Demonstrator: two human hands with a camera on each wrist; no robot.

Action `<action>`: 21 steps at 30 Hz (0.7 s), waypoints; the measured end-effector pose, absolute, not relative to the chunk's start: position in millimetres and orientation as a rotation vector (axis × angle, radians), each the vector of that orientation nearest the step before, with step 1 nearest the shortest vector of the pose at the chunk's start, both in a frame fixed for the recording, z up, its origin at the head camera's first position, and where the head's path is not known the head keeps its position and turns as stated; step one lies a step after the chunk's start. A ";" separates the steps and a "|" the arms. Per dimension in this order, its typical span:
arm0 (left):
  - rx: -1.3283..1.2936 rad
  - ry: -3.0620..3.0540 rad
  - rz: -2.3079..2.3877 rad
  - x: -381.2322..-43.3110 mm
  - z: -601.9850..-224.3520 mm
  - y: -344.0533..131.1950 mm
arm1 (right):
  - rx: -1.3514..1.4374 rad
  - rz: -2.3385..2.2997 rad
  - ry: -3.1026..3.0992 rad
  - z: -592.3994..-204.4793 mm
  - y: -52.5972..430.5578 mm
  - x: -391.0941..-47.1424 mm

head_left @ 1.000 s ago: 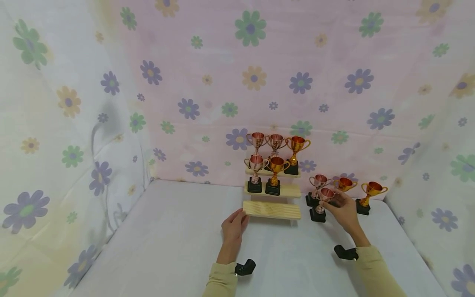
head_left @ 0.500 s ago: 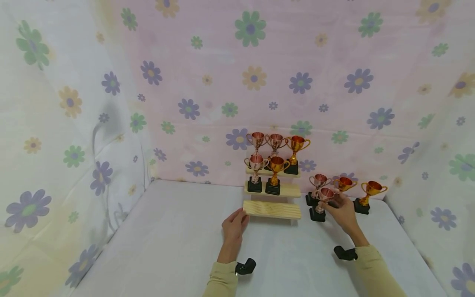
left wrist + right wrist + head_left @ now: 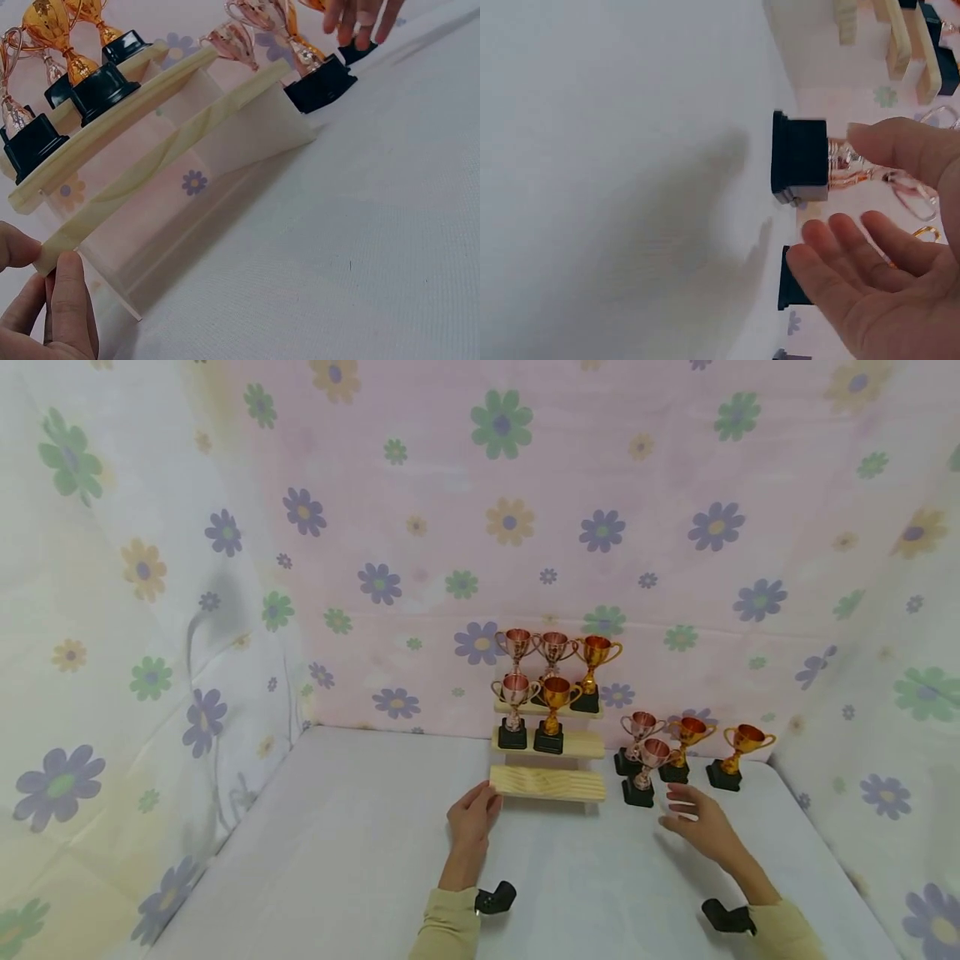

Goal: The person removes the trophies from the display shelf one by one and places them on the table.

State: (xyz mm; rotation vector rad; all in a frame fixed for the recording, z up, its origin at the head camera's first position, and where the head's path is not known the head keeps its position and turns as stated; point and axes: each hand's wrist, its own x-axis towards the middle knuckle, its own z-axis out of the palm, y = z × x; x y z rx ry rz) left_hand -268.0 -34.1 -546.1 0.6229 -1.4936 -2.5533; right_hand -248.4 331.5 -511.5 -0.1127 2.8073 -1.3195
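A three-step wooden display shelf [image 3: 549, 783] stands against the back wall, its lowest step bare. My left hand [image 3: 472, 816] pinches the left end of that lowest step between thumb and fingers, as the left wrist view shows up close. To the right of the shelf, a pink-gold trophy cup [image 3: 642, 777] stands upright on its black base. In front of it and to its right is my right hand [image 3: 701, 827], fingers parted and holding nothing. The right wrist view shows the thumb overlapping the trophy's stem, with the other fingers spread below.
On the upper steps stand several pink-gold and gold trophies, including a gold trophy [image 3: 553, 714] on the middle step. Behind the near cup is another pink-gold trophy [image 3: 637, 739]; two gold ones, one a gold trophy [image 3: 738, 756], stand farther right. Flowered cloth [image 3: 405, 635] encloses the white table [image 3: 337, 852].
My right hand has let go of the near pink-gold trophy and drawn back toward me and rightward. That trophy stays standing. The left hand keeps its grip on the shelf.
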 end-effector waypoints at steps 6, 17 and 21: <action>0.606 -1.485 -2.555 -266.9 -549.1 -34.5 | -0.133 -1.258 2.752 -503.5 316.3 -221.1; 0.618 -1.503 -2.542 -266.0 -546.0 -34.5 | -0.437 -1.436 2.889 -471.7 265.1 -220.4; 0.627 -1.502 -2.557 -265.8 -545.9 -34.0 | -0.560 -1.539 2.993 -457.4 246.3 -236.1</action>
